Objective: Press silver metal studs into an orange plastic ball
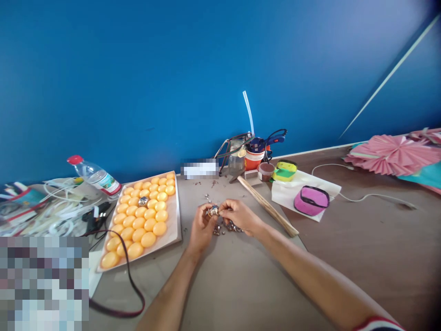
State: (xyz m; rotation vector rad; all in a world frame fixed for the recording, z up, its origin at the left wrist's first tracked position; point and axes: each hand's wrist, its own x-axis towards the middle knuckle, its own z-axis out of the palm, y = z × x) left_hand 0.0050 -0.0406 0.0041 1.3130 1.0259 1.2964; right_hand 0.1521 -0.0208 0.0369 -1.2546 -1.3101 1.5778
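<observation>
Between my hands is a small ball [214, 210] with shiny silver pieces on it. My left hand [201, 228] is closed around it, with fingertips and thumb gripping its side. My right hand [241, 217] pinches thumb and finger together at the ball's right edge; what lies in that pinch is too small to make out. Just below, on the grey table mat [227, 280], is a pile of loose silver pieces [234, 227], partly hidden by my right hand. A tray [176, 220] to the left holds rows of orange balls [139, 223] and one silver-covered ball [143, 201].
Wooden sticks [267, 207] lie right of my hands. Behind stand a glass jar [237, 158], an orange cup [254, 160] and a small tub [266, 172]. Yellow [285, 170] and pink [312, 201] pieces sit on white paper. Far left are a plastic bottle [96, 177] and tangled cables [69, 209].
</observation>
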